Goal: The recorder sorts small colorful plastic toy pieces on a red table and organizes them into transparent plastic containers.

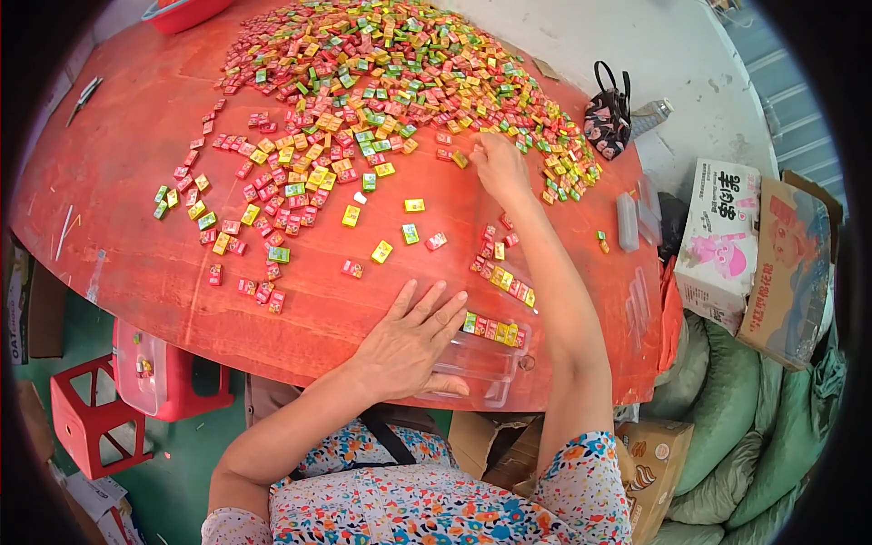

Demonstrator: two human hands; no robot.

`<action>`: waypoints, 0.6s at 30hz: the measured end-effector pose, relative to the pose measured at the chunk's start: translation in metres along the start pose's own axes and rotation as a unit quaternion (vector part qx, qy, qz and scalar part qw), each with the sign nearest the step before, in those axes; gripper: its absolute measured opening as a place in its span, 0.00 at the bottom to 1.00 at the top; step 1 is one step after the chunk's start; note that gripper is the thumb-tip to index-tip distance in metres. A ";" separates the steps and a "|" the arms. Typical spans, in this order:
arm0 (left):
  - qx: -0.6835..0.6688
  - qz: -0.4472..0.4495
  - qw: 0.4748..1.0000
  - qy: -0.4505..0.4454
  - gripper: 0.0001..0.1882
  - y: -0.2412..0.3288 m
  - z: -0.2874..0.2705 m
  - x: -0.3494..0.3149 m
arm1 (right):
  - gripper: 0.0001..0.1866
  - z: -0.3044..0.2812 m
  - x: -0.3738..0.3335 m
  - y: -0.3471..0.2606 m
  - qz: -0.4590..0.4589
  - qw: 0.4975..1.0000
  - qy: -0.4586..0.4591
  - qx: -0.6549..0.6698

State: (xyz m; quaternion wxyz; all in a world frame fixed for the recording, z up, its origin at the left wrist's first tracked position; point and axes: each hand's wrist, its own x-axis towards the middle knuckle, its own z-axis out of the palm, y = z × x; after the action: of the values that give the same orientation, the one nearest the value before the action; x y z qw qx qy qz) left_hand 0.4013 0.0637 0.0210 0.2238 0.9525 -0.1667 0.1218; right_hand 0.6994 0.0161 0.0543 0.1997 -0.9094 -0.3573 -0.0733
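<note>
The left hand (411,338), at the lower centre of the frame, is spread palm down with its fingers extended and slightly parted; its thumb points right, over the clear plastic container (481,363). It covers the container's left part; whether it presses on it cannot be told. The right hand (500,168), right of the upper centre, has its fingers drawn in toward the thumb at the near edge of a big pile of small boxes (400,68). A yellow small box (460,159) lies just beside its fingertips; whether the fingers are clamped on anything cannot be told.

The small boxes are glossy, rectangular and printed, in red, yellow, green and orange. They are heaped across the top of the frame, thinning into a loose scatter toward the left and centre of the red bench (136,136). The container is low and transparent, at the lower centre of the frame near the bench's edge. Along its far side stands a tight row of small boxes (495,329), green, red and yellow. Just above that in the frame, a slanting line of red and yellow boxes (502,280) lies on the bench.
</note>
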 end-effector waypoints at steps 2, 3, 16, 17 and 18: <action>0.006 -0.008 1.000 0.005 0.54 0.001 0.001 -0.002 | 0.14 0.003 0.011 0.002 0.048 0.997 -0.011 -0.056; 0.006 -0.010 1.000 0.005 0.54 0.000 0.003 -0.001 | 0.14 0.005 0.016 0.005 0.046 0.997 -0.013 -0.055; -0.049 -0.080 0.994 0.057 0.57 -0.008 0.005 0.000 | 0.13 -0.052 -0.099 -0.019 -0.057 0.980 -0.050 0.186; -0.050 -0.081 0.994 0.057 0.57 -0.008 0.005 0.000 | 0.12 -0.056 -0.121 -0.024 -0.088 0.978 -0.054 0.181; -0.043 -0.082 0.994 0.061 0.57 -0.007 0.005 -0.001 | 0.12 -0.059 -0.141 -0.030 -0.125 0.971 -0.062 0.194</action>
State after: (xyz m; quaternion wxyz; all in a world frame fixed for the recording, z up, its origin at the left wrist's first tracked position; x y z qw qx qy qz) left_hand 0.4043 0.0675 0.0134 0.2840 0.9431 -0.0795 0.1538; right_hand 0.5758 -0.0761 0.0788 0.3389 -0.8040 -0.4876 0.0299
